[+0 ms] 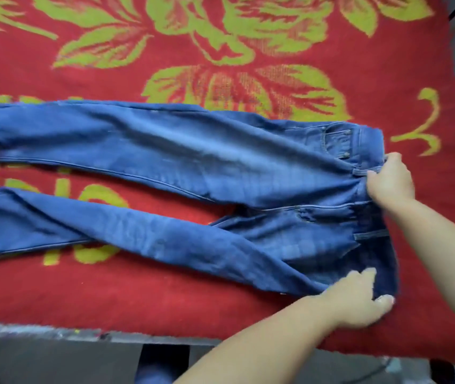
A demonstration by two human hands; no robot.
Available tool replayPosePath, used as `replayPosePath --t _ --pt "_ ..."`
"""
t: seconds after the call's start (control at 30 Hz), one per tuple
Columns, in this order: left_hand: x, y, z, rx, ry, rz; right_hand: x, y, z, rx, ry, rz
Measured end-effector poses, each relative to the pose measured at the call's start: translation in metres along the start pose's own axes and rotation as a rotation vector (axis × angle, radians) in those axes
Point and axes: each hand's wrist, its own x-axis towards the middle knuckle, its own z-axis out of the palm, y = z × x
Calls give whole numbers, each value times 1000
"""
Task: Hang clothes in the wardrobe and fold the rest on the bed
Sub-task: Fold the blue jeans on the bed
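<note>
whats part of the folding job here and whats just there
In the job:
- jeans, spread flat, legs apart
- left hand, holding the near waistband corner
- right hand, holding the waistband's middle

Just there:
- red flowered blanket beneath the jeans

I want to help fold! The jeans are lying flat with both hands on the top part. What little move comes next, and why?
Probably lift the near leg over onto the far one. The jeans lie spread on the red blanket with legs apart, and the left hand and right hand already grip the waistband, so halving lengthwise looks natural.
</note>
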Motion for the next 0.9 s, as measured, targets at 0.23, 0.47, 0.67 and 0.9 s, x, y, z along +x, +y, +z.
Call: replayPosePath --t 0.23,0.47,0.67,0.9 --pt "-98 -161 -127 121 547 -44 -103 -69 65 -40 -222 -576" --pt "-234 -332 -293 599 701 -291 -211 -171 162 -184 -580 -606" --pt "-249 -379 -351 1104 298 -517 -221 -223 190 -450 -739 -582" --pt "-298 -345 -381 1186 754 75 -230 -237 159 -517 -585 -442"
